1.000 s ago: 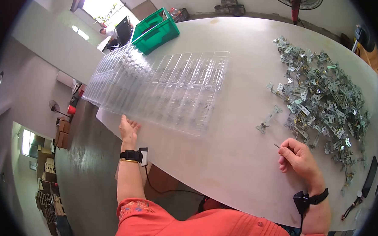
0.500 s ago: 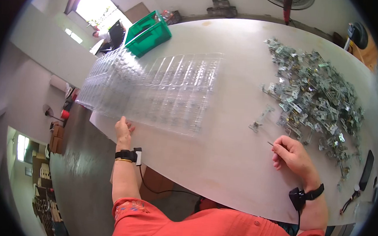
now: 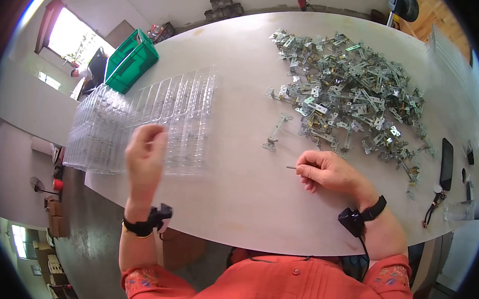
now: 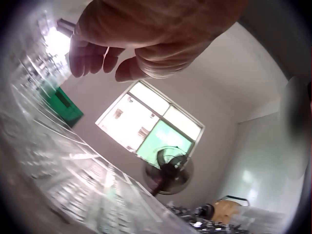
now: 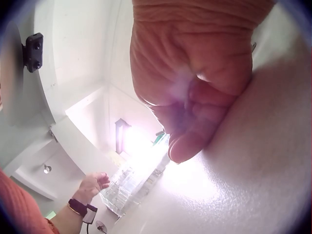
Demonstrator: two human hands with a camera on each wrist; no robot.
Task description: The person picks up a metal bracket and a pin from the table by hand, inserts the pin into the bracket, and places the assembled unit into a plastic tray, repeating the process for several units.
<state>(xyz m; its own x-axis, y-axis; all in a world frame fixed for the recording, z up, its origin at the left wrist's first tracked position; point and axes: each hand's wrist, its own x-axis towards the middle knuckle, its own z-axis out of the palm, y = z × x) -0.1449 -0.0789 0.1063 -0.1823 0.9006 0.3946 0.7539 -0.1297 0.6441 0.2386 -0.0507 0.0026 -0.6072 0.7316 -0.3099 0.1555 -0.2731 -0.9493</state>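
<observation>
My left hand [image 3: 146,155] is raised over the near edge of the clear plastic compartment trays [image 3: 190,111], fingers loosely bent and nothing between them. In the left wrist view its thumb hangs apart from the fingers. My right hand [image 3: 327,173] rests by the table top and pinches a thin metal rod [image 3: 291,167] between thumb and forefinger, its tip pointing left. Just beyond that hand lies a single metal bracket [image 3: 276,132]. Behind it spreads a big heap of small metal brackets [image 3: 356,90], some with brass-coloured parts.
At the left edge the trays stand in a taller stack [image 3: 88,141]. A green plastic crate [image 3: 133,62] sits behind them. Toward the right edge lie a black flat object [image 3: 446,163] and a small strap-like item [image 3: 433,208]. More clear trays [image 3: 460,74] stand far right.
My left hand has lifted from the tray's near edge and come inward over it. My right hand keeps its pinch on the rod. The head view has swung right.
</observation>
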